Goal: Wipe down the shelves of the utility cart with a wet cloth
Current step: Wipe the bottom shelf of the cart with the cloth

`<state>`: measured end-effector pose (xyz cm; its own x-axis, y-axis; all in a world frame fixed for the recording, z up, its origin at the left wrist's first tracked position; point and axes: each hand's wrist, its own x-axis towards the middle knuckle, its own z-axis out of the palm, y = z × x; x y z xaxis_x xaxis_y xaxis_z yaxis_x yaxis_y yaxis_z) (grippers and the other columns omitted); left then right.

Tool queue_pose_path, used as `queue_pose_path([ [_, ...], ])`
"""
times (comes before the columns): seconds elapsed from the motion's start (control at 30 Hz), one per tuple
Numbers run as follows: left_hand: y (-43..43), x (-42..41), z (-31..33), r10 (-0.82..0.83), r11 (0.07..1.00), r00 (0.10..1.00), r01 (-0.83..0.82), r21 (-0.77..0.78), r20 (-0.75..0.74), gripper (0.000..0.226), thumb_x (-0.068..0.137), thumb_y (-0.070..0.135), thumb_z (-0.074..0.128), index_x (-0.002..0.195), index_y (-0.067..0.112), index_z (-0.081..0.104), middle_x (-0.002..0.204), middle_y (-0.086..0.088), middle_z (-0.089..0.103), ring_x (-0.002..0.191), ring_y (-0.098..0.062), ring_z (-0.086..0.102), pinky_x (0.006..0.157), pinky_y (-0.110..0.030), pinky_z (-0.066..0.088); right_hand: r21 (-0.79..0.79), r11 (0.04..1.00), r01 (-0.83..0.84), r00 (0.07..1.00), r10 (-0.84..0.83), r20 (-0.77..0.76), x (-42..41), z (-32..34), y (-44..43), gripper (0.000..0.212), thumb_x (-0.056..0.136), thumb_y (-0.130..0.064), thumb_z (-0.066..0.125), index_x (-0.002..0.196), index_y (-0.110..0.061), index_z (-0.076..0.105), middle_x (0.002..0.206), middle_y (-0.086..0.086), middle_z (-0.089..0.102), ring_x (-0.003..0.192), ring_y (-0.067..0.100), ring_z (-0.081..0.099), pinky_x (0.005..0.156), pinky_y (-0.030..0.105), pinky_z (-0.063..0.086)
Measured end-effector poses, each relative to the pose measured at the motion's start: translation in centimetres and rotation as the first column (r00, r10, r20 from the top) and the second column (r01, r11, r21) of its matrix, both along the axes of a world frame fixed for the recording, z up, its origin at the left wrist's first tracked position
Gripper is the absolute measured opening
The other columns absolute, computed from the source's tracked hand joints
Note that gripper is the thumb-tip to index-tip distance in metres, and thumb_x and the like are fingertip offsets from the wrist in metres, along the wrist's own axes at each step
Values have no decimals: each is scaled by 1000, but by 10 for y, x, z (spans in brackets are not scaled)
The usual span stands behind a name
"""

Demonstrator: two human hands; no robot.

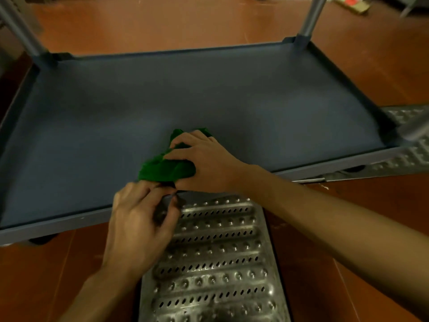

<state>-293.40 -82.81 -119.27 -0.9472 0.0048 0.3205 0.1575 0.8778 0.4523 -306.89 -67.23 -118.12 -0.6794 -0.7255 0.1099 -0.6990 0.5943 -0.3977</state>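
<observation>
The utility cart's bottom shelf (209,89) is a grey-blue tray with a raised rim, low above the floor. A bunched green cloth (166,167) lies on it near the front edge. My right hand (206,159) lies over the cloth, fingers curled round it. My left hand (141,219) is at the shelf's front rim, its fingertips pinching the cloth's near corner. Part of the cloth is hidden under my right hand.
Grey cart posts rise at the back left (21,29) and back right (311,17) corners. A perforated metal drain grate (216,263) lies in the brown tiled floor (348,240) below my hands; another grate (404,156) runs at the right.
</observation>
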Motion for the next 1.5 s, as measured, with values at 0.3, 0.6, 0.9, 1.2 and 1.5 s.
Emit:
queue_pose_path([
  [0.3,35,-35,4,-101,994,994,100,44,37,36,91,55,54,99,26,73,92,10,58,89,-13,54,77,-35,48,-16,957,291,957,-291,-7,-27,-7,103,59,76,-53,69,131,-34,60,136,-5,51,129,23,41,104,51,37],
  [0.6,43,-44,2,8,993,1000,-8,-116,-2,40,101,47,38,76,23,58,72,11,46,73,-9,42,46,-22,29,-5,738,675,737,-675,-39,-49,-8,113,98,71,-59,73,151,-32,24,148,13,30,139,35,27,112,60,25],
  [0.9,-28,-17,0,176,984,981,-178,-20,-79,43,103,37,35,75,16,60,69,4,54,65,-18,51,48,-32,37,-74,515,854,507,-856,-100,-93,-15,94,65,80,-56,62,136,-26,50,136,15,41,124,43,37,100,55,33],
  [1.2,-46,-14,-10,60,987,998,-57,-153,17,41,99,62,34,86,31,58,82,12,51,75,-9,45,64,-30,37,-11,294,956,294,-956,3,-143,-9,27,58,80,-57,52,130,-26,55,147,13,34,135,43,25,107,58,21],
  [1.5,-50,-22,-11,48,969,998,-35,-243,50,46,96,70,34,86,31,55,81,12,47,74,-7,38,65,-25,28,-81,689,720,693,-720,34,-124,-7,-131,57,77,-59,59,129,-35,58,137,6,45,133,34,33,110,53,27],
])
